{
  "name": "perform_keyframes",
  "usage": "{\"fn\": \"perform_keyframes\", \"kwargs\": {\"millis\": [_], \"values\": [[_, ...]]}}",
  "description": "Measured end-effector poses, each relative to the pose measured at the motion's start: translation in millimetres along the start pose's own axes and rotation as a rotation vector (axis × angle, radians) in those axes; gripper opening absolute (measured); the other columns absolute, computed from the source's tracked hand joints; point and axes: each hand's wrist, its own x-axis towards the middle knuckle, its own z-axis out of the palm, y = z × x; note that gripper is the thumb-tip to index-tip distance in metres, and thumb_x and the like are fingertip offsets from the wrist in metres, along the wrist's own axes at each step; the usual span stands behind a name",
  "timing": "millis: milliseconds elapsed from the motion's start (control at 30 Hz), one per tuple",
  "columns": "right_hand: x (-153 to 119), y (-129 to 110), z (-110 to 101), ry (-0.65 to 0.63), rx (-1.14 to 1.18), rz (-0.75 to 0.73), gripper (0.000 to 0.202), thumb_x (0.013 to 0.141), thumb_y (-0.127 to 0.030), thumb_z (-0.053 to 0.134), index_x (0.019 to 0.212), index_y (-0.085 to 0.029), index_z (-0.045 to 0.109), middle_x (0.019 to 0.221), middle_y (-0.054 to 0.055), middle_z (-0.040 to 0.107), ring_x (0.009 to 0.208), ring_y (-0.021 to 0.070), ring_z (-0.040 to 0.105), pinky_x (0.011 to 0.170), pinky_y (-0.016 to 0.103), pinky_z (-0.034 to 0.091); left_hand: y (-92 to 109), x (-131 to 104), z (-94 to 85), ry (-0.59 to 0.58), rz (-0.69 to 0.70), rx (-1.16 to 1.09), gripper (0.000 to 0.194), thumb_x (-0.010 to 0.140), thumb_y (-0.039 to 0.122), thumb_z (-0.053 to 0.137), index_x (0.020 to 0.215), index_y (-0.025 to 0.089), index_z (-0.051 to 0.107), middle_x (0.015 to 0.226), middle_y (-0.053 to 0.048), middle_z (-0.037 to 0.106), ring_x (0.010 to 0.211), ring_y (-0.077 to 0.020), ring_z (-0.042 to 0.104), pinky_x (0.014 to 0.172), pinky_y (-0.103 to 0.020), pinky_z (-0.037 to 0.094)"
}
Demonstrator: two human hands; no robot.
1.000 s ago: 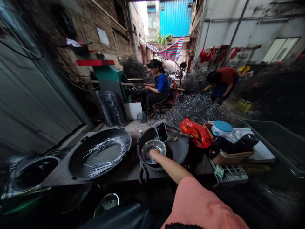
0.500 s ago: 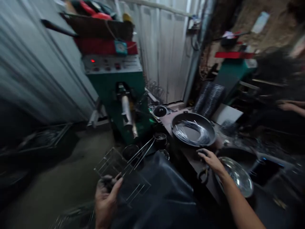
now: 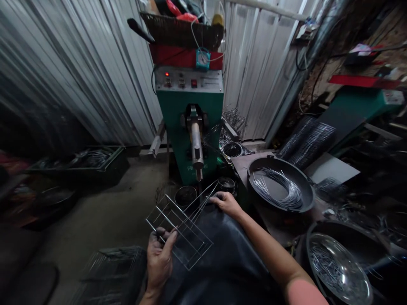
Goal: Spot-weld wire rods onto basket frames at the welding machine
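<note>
A wire rack (image 3: 178, 226) of thin metal rods is held tilted over my lap. My left hand (image 3: 161, 254) is closed around its near left edge, thumb on top. Several long rods run from the rack and converge at its far end. There my right hand (image 3: 226, 204) is closed, thumb and fingertips pinching at these rods; its exact hold is partly hidden. Beyond the rack stands a green machine (image 3: 190, 123) with a metal arm (image 3: 197, 144) pointing toward me. A dark apron (image 3: 229, 250) covers my lap below the rack.
To the right, a black pan (image 3: 276, 192) holds a loop of bent wires. Nearer, a glass lid (image 3: 340, 267) holds small metal pieces. Stacked wire racks (image 3: 111, 271) stand at lower left. A green bin (image 3: 108, 165) sits by the wall. Black bowls (image 3: 186, 195) stand below the machine.
My right hand has moved left from beside the black pan to the rods at the rack's far end. My left hand still holds the rack. The view has turned left.
</note>
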Motion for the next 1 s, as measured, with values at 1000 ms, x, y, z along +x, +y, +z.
{"fn": "perform_keyframes", "kwargs": {"millis": [1000], "values": [[39.7,27.6,44.1,0.192,0.630,0.046,0.034,0.064,-0.047,0.070,0.065,-0.015,0.057,0.053,-0.003,0.055,0.047,0.0069,0.048,0.047,0.019,0.039,-16.7,36.5,-1.8,-0.015,-0.168,-0.009,0.058,0.045,0.039,0.084,0.090,0.020,0.052,0.072,0.002,0.065,0.072,-0.0142,0.065,0.068,-0.019,0.049]]}}
